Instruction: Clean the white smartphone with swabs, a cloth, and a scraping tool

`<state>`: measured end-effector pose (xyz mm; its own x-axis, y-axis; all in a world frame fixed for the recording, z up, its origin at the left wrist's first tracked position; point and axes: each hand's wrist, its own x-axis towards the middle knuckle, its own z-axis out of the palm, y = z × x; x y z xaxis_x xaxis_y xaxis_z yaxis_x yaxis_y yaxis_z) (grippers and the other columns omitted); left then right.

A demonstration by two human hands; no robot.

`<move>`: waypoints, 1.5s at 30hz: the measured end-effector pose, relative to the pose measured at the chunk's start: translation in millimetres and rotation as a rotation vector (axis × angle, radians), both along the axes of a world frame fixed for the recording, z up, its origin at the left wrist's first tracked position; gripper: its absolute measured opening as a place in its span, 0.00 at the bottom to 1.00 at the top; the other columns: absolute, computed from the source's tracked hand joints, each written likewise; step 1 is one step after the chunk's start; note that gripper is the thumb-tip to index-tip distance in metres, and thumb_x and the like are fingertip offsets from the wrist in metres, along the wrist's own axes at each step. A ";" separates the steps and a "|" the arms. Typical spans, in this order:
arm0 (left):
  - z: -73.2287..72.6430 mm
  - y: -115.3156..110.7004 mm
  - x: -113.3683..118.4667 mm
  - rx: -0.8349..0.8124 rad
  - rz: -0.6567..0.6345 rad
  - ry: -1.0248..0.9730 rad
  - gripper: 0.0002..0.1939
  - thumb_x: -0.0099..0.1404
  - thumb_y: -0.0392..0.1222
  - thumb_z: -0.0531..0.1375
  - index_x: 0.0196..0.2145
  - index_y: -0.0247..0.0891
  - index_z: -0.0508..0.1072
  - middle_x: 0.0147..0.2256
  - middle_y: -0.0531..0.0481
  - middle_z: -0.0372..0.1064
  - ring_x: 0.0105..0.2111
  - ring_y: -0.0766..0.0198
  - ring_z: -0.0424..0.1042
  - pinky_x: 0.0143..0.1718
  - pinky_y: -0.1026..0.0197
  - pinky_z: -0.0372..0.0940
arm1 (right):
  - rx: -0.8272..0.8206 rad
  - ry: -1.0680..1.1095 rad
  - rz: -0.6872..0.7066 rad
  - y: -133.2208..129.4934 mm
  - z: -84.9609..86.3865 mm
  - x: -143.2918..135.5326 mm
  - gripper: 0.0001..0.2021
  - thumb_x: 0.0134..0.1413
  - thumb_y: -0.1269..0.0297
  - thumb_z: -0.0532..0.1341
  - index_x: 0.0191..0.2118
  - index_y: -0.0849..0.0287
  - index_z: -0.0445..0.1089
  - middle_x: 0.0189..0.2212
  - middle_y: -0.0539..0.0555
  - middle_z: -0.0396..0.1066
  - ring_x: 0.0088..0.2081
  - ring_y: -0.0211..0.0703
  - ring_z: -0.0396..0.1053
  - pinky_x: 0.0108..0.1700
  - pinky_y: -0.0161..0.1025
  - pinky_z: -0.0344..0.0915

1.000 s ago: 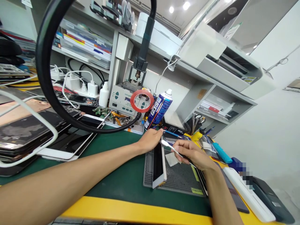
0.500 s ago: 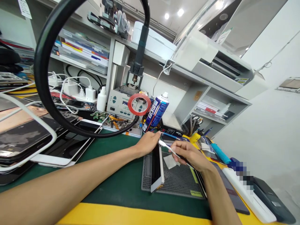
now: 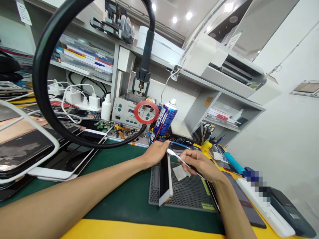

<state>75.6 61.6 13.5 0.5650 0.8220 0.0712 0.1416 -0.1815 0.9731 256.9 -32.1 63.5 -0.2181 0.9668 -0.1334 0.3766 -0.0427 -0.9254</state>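
My left hand is closed on the far end of a white-edged phone, which is tilted up on its side over a grey perforated mat. Between the fingers of my right hand is a white and black brush. Its white head is at the phone's far end, close to my left fingertips; whether it touches the phone I cannot tell. A crumpled white wipe lies on the mat, right of the phone.
A blue spray can stands just behind my left hand. The black hose loops over the left side. Tablets and cables lie left, a white bar right.
The whole view has shifted slightly. Both hands keep their hold on the phone and the brush, with hardly any change between them.
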 end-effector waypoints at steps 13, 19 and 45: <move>-3.5 2.5 0.5 -0.020 -0.019 -0.010 0.33 0.66 0.63 0.44 0.23 0.34 0.73 0.18 0.50 0.66 0.15 0.69 0.52 0.20 0.63 0.47 | 0.033 -0.021 -0.027 1.8 -4.0 2.9 0.16 0.59 0.50 0.60 0.33 0.61 0.65 0.24 0.50 0.69 0.18 0.29 0.54 0.21 0.32 0.48; -0.5 1.5 -0.8 -0.032 -0.023 -0.008 0.32 0.67 0.61 0.44 0.23 0.33 0.73 0.19 0.50 0.67 0.15 0.68 0.54 0.20 0.63 0.48 | 0.051 -0.042 -0.051 3.1 -3.1 1.2 0.17 0.58 0.49 0.60 0.33 0.61 0.65 0.25 0.51 0.69 0.19 0.30 0.55 0.21 0.32 0.49; 1.1 -0.2 -0.5 -0.053 -0.030 0.003 0.33 0.66 0.63 0.44 0.23 0.34 0.73 0.20 0.48 0.68 0.14 0.69 0.53 0.19 0.63 0.49 | 0.121 -0.112 -0.079 3.0 -4.0 -1.2 0.18 0.59 0.48 0.59 0.34 0.61 0.68 0.26 0.53 0.71 0.20 0.31 0.58 0.23 0.32 0.53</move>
